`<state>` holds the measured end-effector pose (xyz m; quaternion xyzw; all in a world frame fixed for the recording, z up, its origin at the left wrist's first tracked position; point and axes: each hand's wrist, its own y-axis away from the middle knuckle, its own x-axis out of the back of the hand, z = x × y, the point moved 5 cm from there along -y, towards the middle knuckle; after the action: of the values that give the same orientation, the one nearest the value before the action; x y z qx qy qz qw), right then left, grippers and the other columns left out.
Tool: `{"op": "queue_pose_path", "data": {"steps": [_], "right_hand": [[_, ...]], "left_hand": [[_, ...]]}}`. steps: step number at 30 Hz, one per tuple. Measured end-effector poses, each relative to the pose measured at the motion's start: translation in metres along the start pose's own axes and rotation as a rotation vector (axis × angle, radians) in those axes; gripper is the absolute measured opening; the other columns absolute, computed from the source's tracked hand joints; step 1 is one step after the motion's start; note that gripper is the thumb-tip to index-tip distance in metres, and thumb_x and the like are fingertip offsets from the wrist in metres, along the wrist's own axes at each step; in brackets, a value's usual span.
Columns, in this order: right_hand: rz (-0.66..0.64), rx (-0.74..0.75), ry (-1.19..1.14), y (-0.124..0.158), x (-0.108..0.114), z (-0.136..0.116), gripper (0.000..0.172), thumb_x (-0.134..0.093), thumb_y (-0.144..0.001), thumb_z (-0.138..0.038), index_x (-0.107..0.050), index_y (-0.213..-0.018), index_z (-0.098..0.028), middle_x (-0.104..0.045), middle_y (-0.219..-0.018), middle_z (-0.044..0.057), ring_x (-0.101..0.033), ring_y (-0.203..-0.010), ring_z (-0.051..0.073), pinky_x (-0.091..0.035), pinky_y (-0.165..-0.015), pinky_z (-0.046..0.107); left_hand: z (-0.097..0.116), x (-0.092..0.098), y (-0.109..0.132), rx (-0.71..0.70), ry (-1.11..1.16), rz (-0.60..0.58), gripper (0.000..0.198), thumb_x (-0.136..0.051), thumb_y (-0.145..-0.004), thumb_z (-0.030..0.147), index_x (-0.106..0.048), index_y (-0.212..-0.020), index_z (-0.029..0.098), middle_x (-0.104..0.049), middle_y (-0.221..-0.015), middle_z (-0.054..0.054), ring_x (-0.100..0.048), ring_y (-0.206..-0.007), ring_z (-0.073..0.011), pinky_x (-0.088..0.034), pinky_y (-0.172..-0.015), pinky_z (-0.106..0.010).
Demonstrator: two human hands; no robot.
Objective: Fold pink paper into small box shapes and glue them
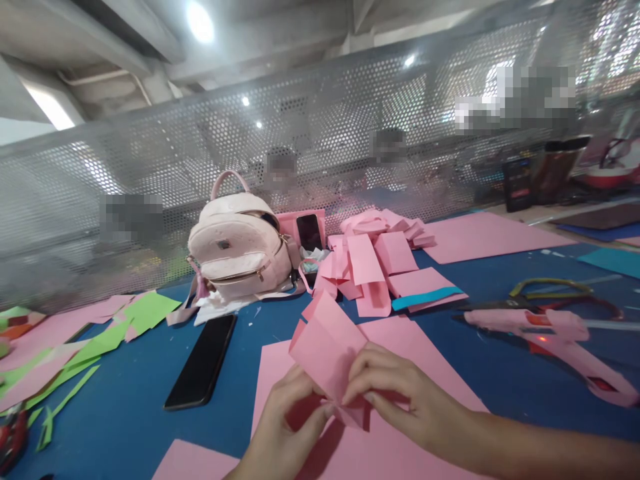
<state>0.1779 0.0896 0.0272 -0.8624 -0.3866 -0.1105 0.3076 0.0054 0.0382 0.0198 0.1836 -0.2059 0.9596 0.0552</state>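
Note:
Both of my hands pinch a folded pink paper piece (327, 347) raised a little above a flat pink sheet (400, 347) on the blue table. My left hand (283, 427) grips the paper's lower edge from below left, fingers curled. My right hand (395, 393) pinches the same lower edge from the right, thumb and fingertips pressed together. The fold stands tilted, its upper corner pointing away from me.
A black phone (203, 363) lies left of the sheet. Behind it sit a pink backpack (240, 247) and a heap of folded pink papers (380, 260). A pink glue gun (555, 340) and scissors (550, 293) lie right. Green and pink scraps (90, 340) cover the left. A perforated metal screen (320, 147) backs the table.

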Motion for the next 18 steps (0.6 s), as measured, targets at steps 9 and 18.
{"op": "queue_pose_path", "data": {"steps": [9,18], "right_hand": [[0.007,0.011,0.020,0.0015,-0.0002,0.0006,0.031,-0.049,-0.091,-0.001,-0.071,-0.100,-0.022,-0.064,-0.094,0.004,-0.060,-0.093,0.017,-0.049,-0.083,0.030],[0.009,0.014,0.031,0.0002,0.0002,-0.0038,0.028,-0.049,-0.093,-0.005,-0.071,-0.099,-0.023,-0.064,-0.094,0.004,-0.062,-0.092,0.017,-0.052,-0.082,0.030]], "left_hand": [[0.0034,0.0016,0.0010,-0.021,-0.039,0.021,0.008,-0.066,-0.093,0.023,-0.070,-0.086,0.022,-0.071,-0.085,0.001,-0.062,-0.078,-0.0132,-0.046,-0.073,-0.020],[0.0003,-0.0005,0.0008,-0.015,-0.028,-0.017,0.011,-0.063,-0.095,0.025,-0.065,-0.086,0.020,-0.070,-0.092,-0.001,-0.063,-0.086,-0.0159,-0.046,-0.079,-0.023]]}}
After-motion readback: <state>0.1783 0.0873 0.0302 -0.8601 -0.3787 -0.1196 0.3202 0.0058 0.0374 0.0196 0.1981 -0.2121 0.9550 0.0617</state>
